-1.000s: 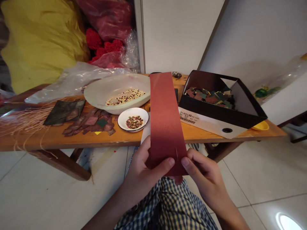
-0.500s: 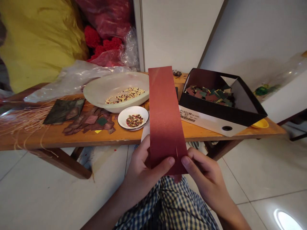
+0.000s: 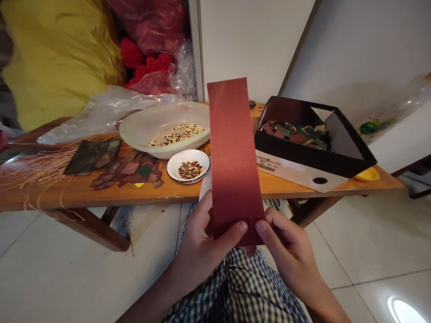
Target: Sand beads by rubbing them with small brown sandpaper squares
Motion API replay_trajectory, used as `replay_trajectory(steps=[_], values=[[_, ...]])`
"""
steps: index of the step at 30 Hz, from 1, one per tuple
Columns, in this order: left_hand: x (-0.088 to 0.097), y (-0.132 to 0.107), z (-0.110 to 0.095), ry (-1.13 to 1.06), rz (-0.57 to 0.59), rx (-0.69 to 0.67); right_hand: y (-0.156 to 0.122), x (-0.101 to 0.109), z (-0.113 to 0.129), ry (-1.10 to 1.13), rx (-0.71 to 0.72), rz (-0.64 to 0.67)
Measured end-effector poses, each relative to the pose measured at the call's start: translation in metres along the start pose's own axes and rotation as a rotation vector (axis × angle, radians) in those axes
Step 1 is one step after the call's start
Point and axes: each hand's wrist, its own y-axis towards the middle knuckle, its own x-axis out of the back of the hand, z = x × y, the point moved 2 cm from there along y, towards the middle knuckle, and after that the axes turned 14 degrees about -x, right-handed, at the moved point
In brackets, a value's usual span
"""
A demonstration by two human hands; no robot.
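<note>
A long dark-red strip of stiff paper or card [image 3: 234, 157] stands tilted up before me, its far end rising above the bench. My left hand [image 3: 208, 244] grips its near end from the left, thumb lying on the front face and fingers hidden behind. At the lower right corner my right hand [image 3: 286, 246] pinches the same strip between thumb and fingers. A short slit shows faintly in the strip between the two thumbs. Past it, a small white dish [image 3: 188, 166] holds little mixed-colour beads or seeds.
On the wooden bench [image 3: 182, 193] stand a large pale bowl [image 3: 134, 128] with more beads or seeds and a black-and-white box [image 3: 350, 166] of small coloured squares. Loose dark squares [image 3: 131, 169] and pale strings [image 3: 37, 168] lie left. A yellow dish [image 3: 368, 174] sits behind the box.
The strip's far end has tipped upward, and the slit near its bottom looks narrower. Both hands keep nearly the same place and hold.
</note>
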Motion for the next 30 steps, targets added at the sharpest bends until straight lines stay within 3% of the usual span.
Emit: replay_trajectory(steps=[11, 17, 23, 27, 30], values=[[0.001, -0.001, -0.001, -0.057, 0.011, 0.029, 0.007, 0.006, 0.005, -0.013, -0.022, 0.089], [0.004, 0.000, -0.005, -0.121, 0.135, 0.071, 0.009, 0.010, 0.011, -0.114, 0.053, 0.051], [0.007, 0.003, 0.001, -0.083, 0.036, 0.079, 0.007, 0.010, 0.011, -0.215, 0.068, 0.050], [0.005, 0.004, 0.001, -0.031, -0.022, 0.061, 0.005, 0.011, 0.012, -0.159, 0.060, 0.042], [0.004, 0.004, 0.000, -0.042, 0.003, 0.072, 0.005, 0.012, 0.013, -0.174, 0.066, 0.033]])
